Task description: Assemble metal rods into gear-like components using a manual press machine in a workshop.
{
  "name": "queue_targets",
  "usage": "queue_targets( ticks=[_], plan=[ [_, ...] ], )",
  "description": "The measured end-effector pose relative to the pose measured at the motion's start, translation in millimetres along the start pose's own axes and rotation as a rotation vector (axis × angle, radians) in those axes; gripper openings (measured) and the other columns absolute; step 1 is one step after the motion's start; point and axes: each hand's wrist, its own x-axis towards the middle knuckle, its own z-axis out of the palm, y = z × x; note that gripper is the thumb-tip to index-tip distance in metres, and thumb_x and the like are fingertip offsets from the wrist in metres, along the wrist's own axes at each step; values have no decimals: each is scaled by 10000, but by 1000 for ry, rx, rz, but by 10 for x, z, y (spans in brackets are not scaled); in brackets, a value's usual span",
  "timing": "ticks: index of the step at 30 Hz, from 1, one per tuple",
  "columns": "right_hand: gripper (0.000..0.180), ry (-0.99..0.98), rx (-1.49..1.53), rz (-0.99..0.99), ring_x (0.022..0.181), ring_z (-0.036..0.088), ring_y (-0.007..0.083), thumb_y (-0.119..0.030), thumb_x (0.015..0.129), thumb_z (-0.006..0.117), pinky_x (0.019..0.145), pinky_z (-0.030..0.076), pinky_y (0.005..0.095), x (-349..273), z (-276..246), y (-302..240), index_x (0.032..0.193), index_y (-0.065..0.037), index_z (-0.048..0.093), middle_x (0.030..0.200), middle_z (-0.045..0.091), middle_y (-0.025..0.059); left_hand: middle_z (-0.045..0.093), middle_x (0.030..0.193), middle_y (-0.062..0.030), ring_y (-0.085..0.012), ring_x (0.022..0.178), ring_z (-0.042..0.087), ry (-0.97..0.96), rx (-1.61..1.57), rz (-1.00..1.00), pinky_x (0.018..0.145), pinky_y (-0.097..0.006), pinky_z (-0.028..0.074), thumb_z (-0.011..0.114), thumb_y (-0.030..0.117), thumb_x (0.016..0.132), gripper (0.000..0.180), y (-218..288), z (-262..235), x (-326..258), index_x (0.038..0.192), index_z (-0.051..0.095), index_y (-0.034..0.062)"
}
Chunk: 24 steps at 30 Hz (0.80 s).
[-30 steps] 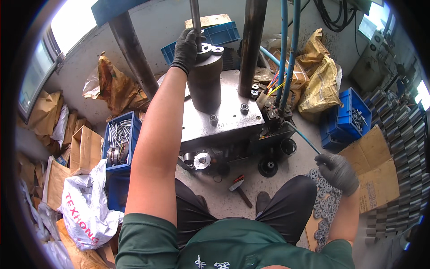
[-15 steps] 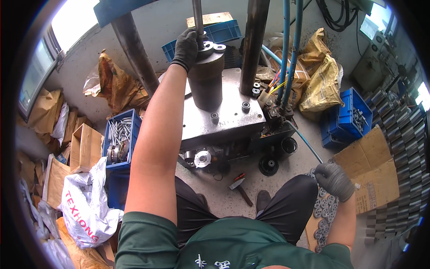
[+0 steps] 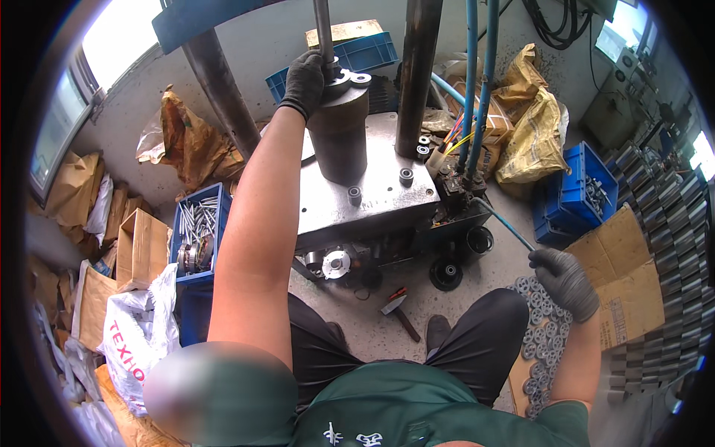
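Observation:
My left hand (image 3: pixel 304 80), in a dark work glove, is closed around the lower end of an upright steel rod (image 3: pixel 323 33). The rod stands over a thick steel cylinder (image 3: pixel 339 141) on a metal press table (image 3: pixel 328 212). Small ring-shaped metal parts (image 3: pixel 360 79) lie on the cylinder's top beside that hand; the glove hides some of the rod's base. My right hand (image 3: pixel 566 284), gloved in grey, wraps around the outer end of a blue lever (image 3: pixel 506 225). That lever runs from the hydraulic valve block (image 3: pixel 454 186) at the press's right side.
Bearings (image 3: pixel 406 176) stand on the press table. A hammer (image 3: pixel 402 319) lies on the floor between my feet. Round grey metal parts (image 3: pixel 538 350) cover cardboard by my right knee. Blue crates (image 3: pixel 199 227) of metal parts flank the press, and a white sack (image 3: pixel 138 339) is at left.
My right hand and the lever's outer end have moved a little farther away from me. My left hand stays at the rod. The whole view has shifted slightly.

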Motion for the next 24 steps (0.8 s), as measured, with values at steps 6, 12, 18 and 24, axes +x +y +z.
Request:
queue_targets(
  ticks=[6,12,18,24],
  plan=[
    [203,345,-31,-106,818,719,281,-4,931,637,767,574,376,361,-108,-77,1118,2,715,964,726,152,709,899,-120,-206,777,710,-8,21,-3,770,-331,617,420,116,1031,311,-54,-98,110,1138,676,-23],
    [107,854,-454,-479,841,700,392,-51,950,636,754,566,446,1539,-535,-171,1044,-48,686,938,703,189,706,941,-144,-229,810,710,3,38,-22,814,-359,634,420,121,1038,312,-26,-26,51,1176,657,-28],
    [138,807,-503,-450,919,711,390,-153,953,633,808,576,460,2422,-757,-48,1044,-81,707,973,731,183,704,961,-147,-233,853,694,-16,-37,-39,840,-374,630,460,145,1018,311,-98,-101,148,1186,660,-24],
    [207,703,-534,-209,980,715,386,-197,936,637,873,574,464,2547,-810,51,1104,-122,732,1030,742,190,698,937,-108,-203,907,650,9,-18,8,814,-358,595,515,180,1004,295,-9,-54,79,1165,678,-5]
  ],
)
